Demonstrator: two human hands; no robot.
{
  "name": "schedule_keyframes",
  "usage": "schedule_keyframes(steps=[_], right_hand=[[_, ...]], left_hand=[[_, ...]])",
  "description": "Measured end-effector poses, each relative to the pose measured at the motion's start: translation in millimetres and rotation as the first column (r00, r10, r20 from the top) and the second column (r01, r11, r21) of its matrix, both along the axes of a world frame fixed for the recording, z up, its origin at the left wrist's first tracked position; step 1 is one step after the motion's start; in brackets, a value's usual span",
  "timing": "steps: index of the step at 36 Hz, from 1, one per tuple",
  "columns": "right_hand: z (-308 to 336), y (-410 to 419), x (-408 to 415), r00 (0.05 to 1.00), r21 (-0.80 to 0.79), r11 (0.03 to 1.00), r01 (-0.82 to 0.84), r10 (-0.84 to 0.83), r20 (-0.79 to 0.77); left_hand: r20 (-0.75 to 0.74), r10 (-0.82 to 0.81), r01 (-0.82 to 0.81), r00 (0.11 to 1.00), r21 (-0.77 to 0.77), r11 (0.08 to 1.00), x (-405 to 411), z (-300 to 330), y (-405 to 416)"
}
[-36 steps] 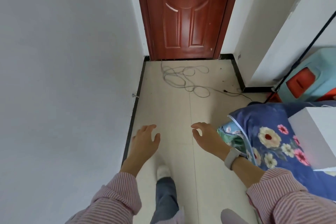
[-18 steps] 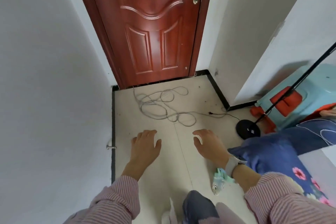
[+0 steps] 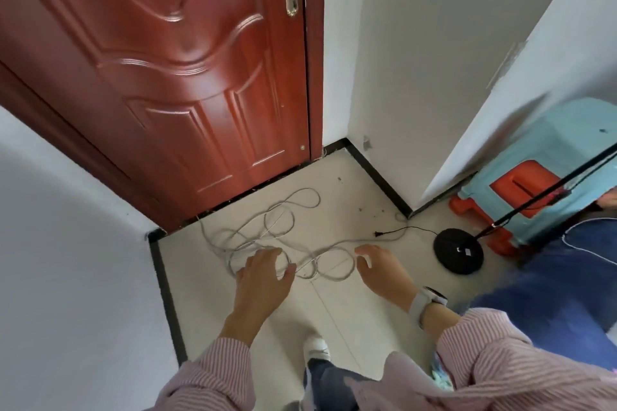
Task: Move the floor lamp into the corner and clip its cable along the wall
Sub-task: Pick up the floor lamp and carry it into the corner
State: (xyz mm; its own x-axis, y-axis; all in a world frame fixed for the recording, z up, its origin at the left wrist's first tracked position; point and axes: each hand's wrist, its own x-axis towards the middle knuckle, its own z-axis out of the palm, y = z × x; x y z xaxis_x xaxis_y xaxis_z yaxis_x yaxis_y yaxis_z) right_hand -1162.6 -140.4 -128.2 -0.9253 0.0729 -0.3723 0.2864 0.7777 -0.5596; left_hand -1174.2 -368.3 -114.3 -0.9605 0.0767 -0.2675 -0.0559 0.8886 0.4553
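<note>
The floor lamp's round black base (image 3: 458, 251) rests on the tiled floor at the right, and its thin black pole (image 3: 554, 187) slants up out of the frame. A thin black cable with a plug (image 3: 379, 234) runs left from the base. A tangle of grey cable (image 3: 267, 227) lies in loops before the door. My left hand (image 3: 263, 280) hovers open over the tangle's near edge. Also open and holding nothing, my right hand (image 3: 384, 272) is left of the base.
A red-brown door (image 3: 173, 77) closes the short hall, with white walls and black skirting (image 3: 163, 284) on both sides. A light blue stool (image 3: 551, 157) over an orange stool (image 3: 521, 187) stands behind the lamp. Blue bedding (image 3: 567, 284) lies at the right.
I have stepped toward the door and the view has swung right, bringing the lamp base closer. Both open hands now reach the near edge of the grey cable tangle.
</note>
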Motion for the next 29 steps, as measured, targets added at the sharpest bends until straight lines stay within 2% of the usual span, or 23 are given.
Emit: schedule_keyframes(steps=[8, 14, 17, 21, 29], right_hand=[[-2, 30, -94, 0.962, -0.032, 0.962, 0.271, -0.269, 0.039], [-10, 71, -131, 0.844, -0.015, 0.845, 0.534, -0.532, 0.072], [-13, 90, -149, 0.746, -0.007, 0.749, 0.663, -0.66, 0.089], [-18, 112, -176, 0.576, -0.025, 0.576, 0.817, -0.813, 0.087], [-32, 179, -200, 0.241, -0.07, 0.237, 0.969, -0.97, 0.041]], left_hand=[[0.033, -0.203, 0.202, 0.979, 0.027, 0.979, -148, -3, 31], [0.037, -0.451, 0.449, 0.892, 0.037, 0.893, -252, -13, 98], [0.019, -0.568, 0.565, 0.823, 0.085, 0.821, -298, -16, 138], [-0.017, -0.741, 0.738, 0.671, 0.104, 0.666, -350, -20, 191], [-0.001, -0.902, 0.883, 0.432, 0.204, 0.422, -399, -38, 316]])
